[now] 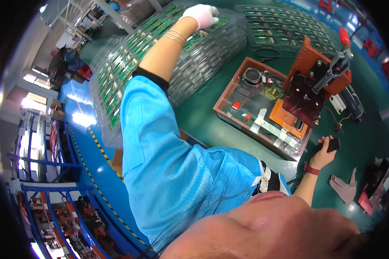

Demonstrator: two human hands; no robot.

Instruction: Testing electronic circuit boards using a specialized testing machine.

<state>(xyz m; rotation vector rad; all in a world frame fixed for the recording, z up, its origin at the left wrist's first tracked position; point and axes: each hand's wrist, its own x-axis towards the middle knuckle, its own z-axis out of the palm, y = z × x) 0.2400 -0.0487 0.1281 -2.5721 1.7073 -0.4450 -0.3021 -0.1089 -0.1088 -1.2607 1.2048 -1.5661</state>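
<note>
My left hand (202,16), in a white glove, reaches far out over the top tray of a stack of clear plastic trays (207,58). Its fingers are curled beside a green circuit board (221,22); whatever they grip is hidden. Out to the right, my bare right hand (322,157) is closed around a small black block (333,145). Between my hands stands a test fixture (257,120) with a clear top, a speaker, a red button and an orange holder. Attached to it is a toggle clamp (333,69) with a red handle.
Another tray of circuit boards (285,26) lies at the back. A black cable (267,55) curls behind the fixture. To the right are an electric screwdriver (354,103), a grey-pink glove (345,186) and a red-black bin (374,185). Blue shelving (52,187) stands left, beyond the floor.
</note>
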